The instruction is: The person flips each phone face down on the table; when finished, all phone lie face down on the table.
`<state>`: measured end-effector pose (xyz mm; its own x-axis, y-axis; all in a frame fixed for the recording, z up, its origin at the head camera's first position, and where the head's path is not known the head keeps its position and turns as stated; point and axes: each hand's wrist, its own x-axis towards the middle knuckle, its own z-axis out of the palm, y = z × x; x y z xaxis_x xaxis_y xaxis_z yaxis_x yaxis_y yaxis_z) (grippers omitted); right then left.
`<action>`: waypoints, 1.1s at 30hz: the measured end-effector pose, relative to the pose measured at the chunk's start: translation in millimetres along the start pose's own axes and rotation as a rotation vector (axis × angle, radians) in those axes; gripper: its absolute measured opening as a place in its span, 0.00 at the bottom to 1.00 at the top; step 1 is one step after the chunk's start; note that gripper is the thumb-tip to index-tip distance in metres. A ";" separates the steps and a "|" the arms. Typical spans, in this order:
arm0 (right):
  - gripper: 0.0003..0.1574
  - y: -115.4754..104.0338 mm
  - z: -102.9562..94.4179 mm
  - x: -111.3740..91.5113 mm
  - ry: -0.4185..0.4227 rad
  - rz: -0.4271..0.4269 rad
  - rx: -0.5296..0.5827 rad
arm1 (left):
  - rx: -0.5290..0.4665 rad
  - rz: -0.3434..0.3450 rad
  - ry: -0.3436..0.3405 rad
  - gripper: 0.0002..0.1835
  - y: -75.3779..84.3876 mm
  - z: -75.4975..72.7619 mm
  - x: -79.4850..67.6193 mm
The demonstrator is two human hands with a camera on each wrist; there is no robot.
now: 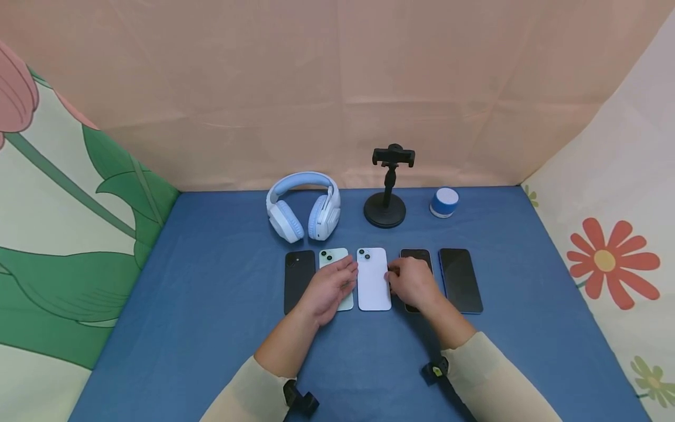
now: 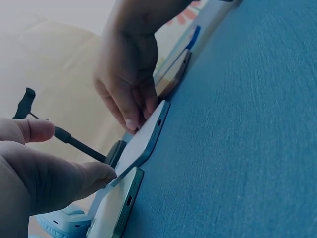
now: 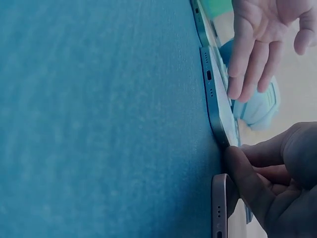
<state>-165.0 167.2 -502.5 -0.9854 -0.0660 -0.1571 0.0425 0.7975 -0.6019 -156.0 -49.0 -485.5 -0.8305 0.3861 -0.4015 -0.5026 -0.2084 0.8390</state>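
Observation:
Five smartphones lie in a row on the blue cloth, and a pale lilac-white smartphone [image 1: 373, 287] is in the middle, camera side up. At its right edge my right hand [image 1: 413, 284] pinches with curled fingers and thumb, seen close in the right wrist view. My left hand [image 1: 329, 290] has its fingers loosely straight, fingertips at the left edge of that smartphone. Below the left hand, a mint green smartphone [image 1: 346, 302] is partly hidden. Behind the right hand lies a dark-faced smartphone [image 1: 420, 254], also partly covered.
A black smartphone [image 1: 298, 275] lies at the row's left end, a dark-screened smartphone [image 1: 461, 281] at its right end. Farther back stand light blue headphones [image 1: 327, 217], a black phone stand [image 1: 385, 211] and a blue-and-white round container [image 1: 444, 203]. Curtains [image 1: 337, 94] border the table.

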 end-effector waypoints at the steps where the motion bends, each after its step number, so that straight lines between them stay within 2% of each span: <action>1: 0.15 0.0 -0.3 -1.1 0.003 -0.002 0.007 | 0.004 -0.001 0.000 0.35 0.2 0.7 -0.1; 8: 0.17 0.8 -4.7 -7.6 0.063 -0.040 0.040 | 0.029 0.025 -0.027 0.36 0.9 6.7 1.0; 18: 0.19 11.1 -16.1 -13.0 0.139 -0.070 0.011 | 0.015 0.052 -0.081 0.36 -5.3 18.5 7.4; 27: 0.23 23.3 -22.2 -15.2 0.156 -0.059 -0.013 | -0.009 0.019 -0.090 0.36 -12.8 34.6 14.0; 33: 0.27 31.5 -27.8 -15.3 0.150 -0.022 -0.031 | 0.006 -0.009 -0.089 0.35 -18.7 42.7 17.7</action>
<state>-153.2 210.0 -497.3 -0.9997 0.0050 -0.0238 0.0179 0.8151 -0.5790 -151.1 0.1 -492.7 -0.8013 0.4665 -0.3747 -0.5081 -0.1998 0.8378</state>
